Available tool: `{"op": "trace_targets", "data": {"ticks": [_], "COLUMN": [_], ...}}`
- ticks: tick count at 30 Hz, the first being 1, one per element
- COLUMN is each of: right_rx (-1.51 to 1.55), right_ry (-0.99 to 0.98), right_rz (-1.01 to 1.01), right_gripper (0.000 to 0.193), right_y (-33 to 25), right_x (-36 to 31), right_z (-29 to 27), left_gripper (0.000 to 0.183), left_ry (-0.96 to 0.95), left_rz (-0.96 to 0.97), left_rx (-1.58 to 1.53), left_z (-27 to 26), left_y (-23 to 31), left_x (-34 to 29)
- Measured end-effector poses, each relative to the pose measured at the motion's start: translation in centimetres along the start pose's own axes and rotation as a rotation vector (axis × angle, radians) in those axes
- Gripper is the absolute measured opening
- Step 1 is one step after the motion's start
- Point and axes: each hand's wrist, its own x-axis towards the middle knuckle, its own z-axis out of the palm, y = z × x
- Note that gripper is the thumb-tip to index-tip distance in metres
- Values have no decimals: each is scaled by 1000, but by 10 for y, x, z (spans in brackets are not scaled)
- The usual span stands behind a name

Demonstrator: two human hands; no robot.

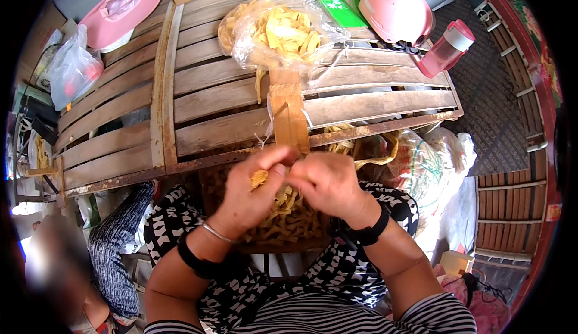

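Note:
Both hands meet just in front of the slatted table's near edge, above a container of short yellow knotted pieces [289, 222] at my lap. My left hand [253, 192] is closed, with a yellow strip [259, 178], like bean curd skin, showing in its palm. My right hand [330, 183] pinches at the same spot, fingertips against the left hand's; the strip's end there is mostly hidden. A brown board [288, 111] runs from the table toward my hands. At its far end an open clear plastic bag [241, 48] holds a heap of yellow strips [286, 33].
On the slatted table [211, 81] lie a pink helmet [397, 10], a pink bottle [444, 51], a pink sun hat [123, 7] and a white plastic bag [75, 69]. More strips hang beside a large filled sack [415, 165] at right. Another person's leg [120, 243] is at left.

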Motion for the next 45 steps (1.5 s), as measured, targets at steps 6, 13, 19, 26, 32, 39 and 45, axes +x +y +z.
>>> {"op": "trace_targets", "data": {"ticks": [6, 13, 19, 26, 32, 39, 45], "right_rx": [351, 961, 1534, 739, 53, 1167, 1495], "right_ry": [-90, -198, -129, 102, -242, -430, -420], "right_rz": [-54, 851, 1260, 608, 372, 1086, 1084], "right_gripper": [15, 23, 10, 13, 24, 53, 58], "right_y": [-3, -10, -26, -18, -16, -19, -8], "right_x": [1, -13, -16, -15, -12, -13, -15], "right_z": [-15, 3, 20, 11, 8, -1, -1], "left_gripper": [22, 33, 27, 27, 15, 13, 23], "left_ry": [-934, -410, -246, -195, -290, -19, 2], "left_rz": [-771, 212, 590, 190, 324, -55, -190], "left_rx": [-287, 376, 700, 581, 665, -222, -91], "left_z": [5, -21, -27, -14, -22, -36, -48], "left_y": [32, 39, 30, 17, 12, 43, 35], "left_x": [-13, 9, 6, 4, 3, 14, 19]}}
